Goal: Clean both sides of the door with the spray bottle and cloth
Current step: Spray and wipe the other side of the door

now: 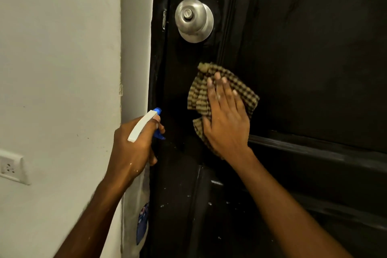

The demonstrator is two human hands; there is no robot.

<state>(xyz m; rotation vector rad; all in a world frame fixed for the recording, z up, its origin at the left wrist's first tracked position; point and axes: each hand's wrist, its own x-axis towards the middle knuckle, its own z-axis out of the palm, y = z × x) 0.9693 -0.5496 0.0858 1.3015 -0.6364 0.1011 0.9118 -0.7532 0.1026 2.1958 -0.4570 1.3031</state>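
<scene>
A black panelled door [303,58] fills the right of the view, with a round silver knob [193,20] near its left edge. My right hand [227,119] presses a brown-and-tan checked cloth [198,96] flat against the door just below the knob, fingers straight. My left hand [134,146] grips the neck of a spray bottle [142,124] with a white head and blue nozzle and trigger, pointed at the door's left edge. The bottle's body hangs below the hand, mostly hidden by my wrist.
A white wall [58,69] runs along the left, meeting the black door frame [158,69]. A white wall socket [11,166] sits low at the left edge. A horizontal rail [314,148] crosses the door below the cloth.
</scene>
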